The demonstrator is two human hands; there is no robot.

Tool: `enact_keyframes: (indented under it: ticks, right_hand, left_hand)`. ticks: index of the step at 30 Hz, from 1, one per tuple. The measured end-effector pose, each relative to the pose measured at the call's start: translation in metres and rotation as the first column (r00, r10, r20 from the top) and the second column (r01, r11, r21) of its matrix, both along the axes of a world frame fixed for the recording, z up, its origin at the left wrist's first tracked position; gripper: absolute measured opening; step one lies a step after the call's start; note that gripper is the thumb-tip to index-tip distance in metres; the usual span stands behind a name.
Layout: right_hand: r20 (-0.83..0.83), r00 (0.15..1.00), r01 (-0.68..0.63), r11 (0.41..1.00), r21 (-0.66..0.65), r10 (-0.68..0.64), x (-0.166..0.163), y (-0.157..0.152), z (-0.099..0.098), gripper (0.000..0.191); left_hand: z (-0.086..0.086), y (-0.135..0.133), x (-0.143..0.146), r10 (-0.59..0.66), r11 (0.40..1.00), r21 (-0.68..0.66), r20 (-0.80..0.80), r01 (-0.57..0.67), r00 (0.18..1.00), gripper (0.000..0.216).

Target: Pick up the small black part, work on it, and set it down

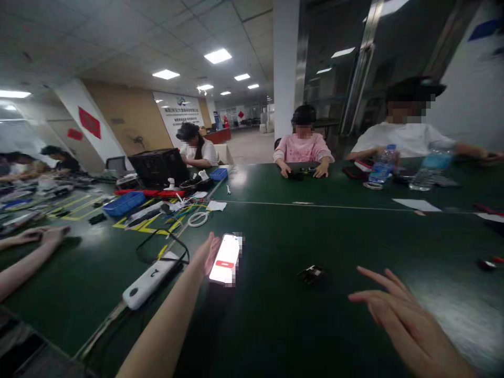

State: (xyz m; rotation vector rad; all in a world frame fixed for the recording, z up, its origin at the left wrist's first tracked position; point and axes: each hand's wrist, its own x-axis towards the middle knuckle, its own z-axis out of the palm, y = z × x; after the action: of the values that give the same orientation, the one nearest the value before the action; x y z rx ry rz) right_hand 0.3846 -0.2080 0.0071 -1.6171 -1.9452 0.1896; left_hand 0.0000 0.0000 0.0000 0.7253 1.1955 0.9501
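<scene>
At the middle left, my left hand (208, 255) is at the left edge of a smartphone (225, 258) and appears to hold it. The phone's bright screen faces me and shows a red button; the fingers behind it are hidden. My right hand (401, 312) hovers over the table at the lower right, fingers stretched and apart, holding nothing. To the left of that hand, a small dark part with metal bits (312, 274) lies on the green tabletop (275, 325), apart from both hands.
Left of my forearm lies a white power strip (149, 281) with a black cable. Beyond it are a blue basket (124, 203), a coiled white cable (198, 219) and loose wires. Water bottles (431, 165) stand at the far right. Several people sit around; a co-worker's hands (43, 239) rest at left.
</scene>
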Motion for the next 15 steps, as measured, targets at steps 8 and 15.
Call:
enact_keyframes:
  ticks: [8,15]
  right_hand:
    - [0.000,0.999,0.035,0.999,0.024,-0.035,0.002,-0.019,0.007,0.030]
    - [-0.064,0.997,0.053,0.999,-0.001,-0.053,0.002,-0.033,0.011,0.031]
  left_hand:
    - [0.009,-0.005,0.007,0.062,0.997,0.053,-0.112,-0.056,0.992,0.066]
    - [0.012,-0.008,0.013,0.356,0.902,0.350,-0.266,-0.255,0.896,0.044]
